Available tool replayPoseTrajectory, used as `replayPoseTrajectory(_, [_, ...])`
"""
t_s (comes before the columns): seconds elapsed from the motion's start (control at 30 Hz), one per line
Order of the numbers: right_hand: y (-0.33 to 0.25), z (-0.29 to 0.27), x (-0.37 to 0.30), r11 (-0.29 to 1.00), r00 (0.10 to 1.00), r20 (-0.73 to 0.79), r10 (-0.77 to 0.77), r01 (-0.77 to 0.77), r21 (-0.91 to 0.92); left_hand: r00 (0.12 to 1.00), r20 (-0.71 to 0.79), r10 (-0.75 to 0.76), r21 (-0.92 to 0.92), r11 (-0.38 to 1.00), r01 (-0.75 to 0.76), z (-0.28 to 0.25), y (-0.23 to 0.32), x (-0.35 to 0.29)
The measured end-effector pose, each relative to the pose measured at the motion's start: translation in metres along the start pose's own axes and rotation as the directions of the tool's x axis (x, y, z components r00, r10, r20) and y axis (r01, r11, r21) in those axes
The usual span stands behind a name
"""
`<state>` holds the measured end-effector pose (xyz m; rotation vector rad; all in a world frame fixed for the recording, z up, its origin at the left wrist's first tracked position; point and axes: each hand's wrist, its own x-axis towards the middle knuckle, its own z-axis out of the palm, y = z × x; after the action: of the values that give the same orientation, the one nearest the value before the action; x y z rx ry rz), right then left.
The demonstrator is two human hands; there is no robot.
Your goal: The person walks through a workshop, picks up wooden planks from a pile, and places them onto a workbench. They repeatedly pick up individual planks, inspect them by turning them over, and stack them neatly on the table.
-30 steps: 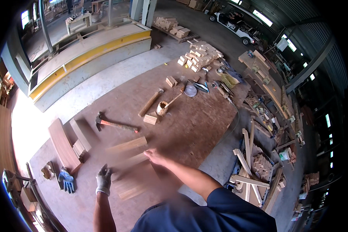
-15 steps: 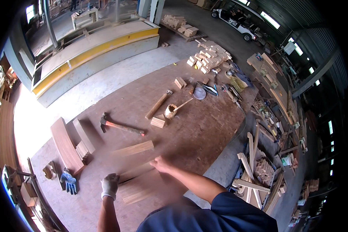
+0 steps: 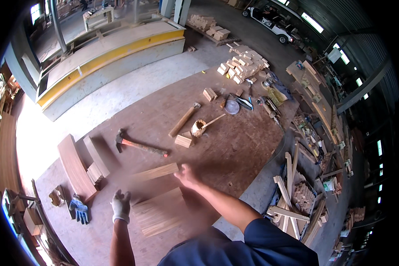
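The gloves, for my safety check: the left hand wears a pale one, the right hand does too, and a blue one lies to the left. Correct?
Not quite: the head view shows the right hand bare. The left hand does wear a pale glove, and a blue glove lies to the left.

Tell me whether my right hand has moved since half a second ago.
Yes: your right hand has moved forward, away from your body and nearer the hammer.

Gap between plank (image 3: 157, 171) and boards (image 3: 159, 211); hammer (image 3: 142, 146) beyond.
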<state>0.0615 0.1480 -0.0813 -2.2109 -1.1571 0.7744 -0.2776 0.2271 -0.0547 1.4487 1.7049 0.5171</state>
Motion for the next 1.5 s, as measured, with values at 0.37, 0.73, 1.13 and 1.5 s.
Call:
replayPoseTrajectory(0.37, [-0.044,-0.004,0.023,0.994,0.981,0.188,-0.038,0.017,0.112,0.945,0.323,-0.057,-0.489,0.845,0.218,0.031,0.023,0.045])
replayPoseTrajectory(0.73, [-0.087,-0.089,-0.032,0.831,0.998,0.056,0.031,-0.057,0.553,0.938,0.265,-0.222,-0.778,0.526,0.344,-0.022,0.084,-0.03])
replayPoseTrajectory(1.13, [-0.113,-0.134,-0.09,0.693,0.941,0.197,-0.276,0.053,0.719,0.973,0.156,0.173,-0.853,0.52,0.044,-0.038,0.024,-0.081])
replayPoseTrajectory(1.5, [-0.136,-0.151,-0.122,0.809,0.803,0.105,-0.587,0.574,0.131,0.956,0.241,0.166,-0.954,0.222,0.202,-0.047,0.046,-0.098])
